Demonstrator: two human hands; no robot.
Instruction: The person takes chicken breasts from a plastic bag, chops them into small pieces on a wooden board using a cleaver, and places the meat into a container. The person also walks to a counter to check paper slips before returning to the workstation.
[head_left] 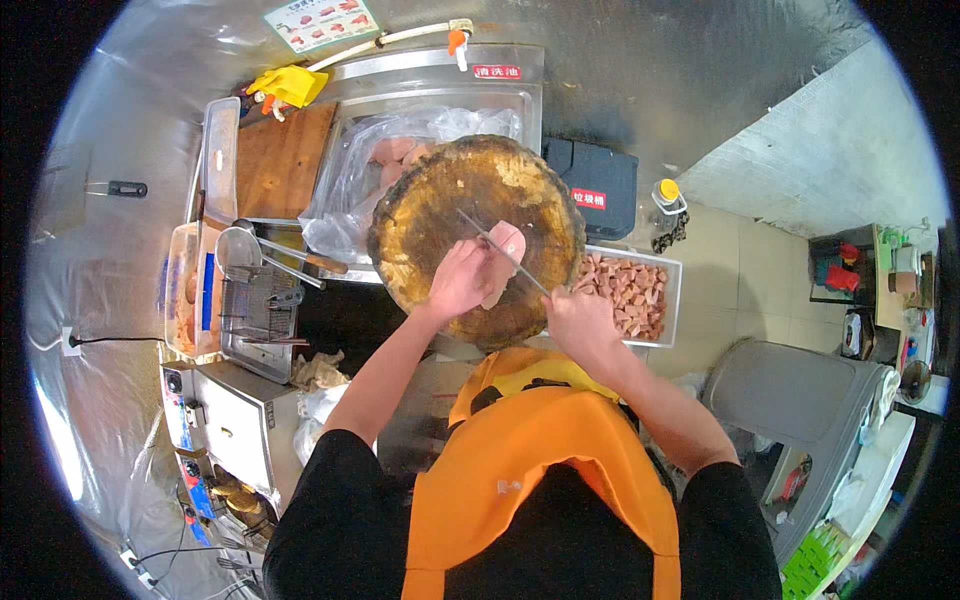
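A round, dark wooden chopping block (440, 200) stands in front of me. On it lies a pale pink piece of raw meat (508, 241). My left hand (460, 280) presses down on the meat's near side. My right hand (580, 318) grips the handle of a knife (500, 250), whose thin blade runs up and left across the meat. An orange apron (540, 450) covers my chest.
A white tray of pink meat cubes (632, 292) sits right of the block. A clear plastic bag with more meat (385, 160) lies in a steel sink behind. Left are a wooden board (282, 160), strainers, a fryer basket (262, 310). A grey bin (800, 400) stands at right.
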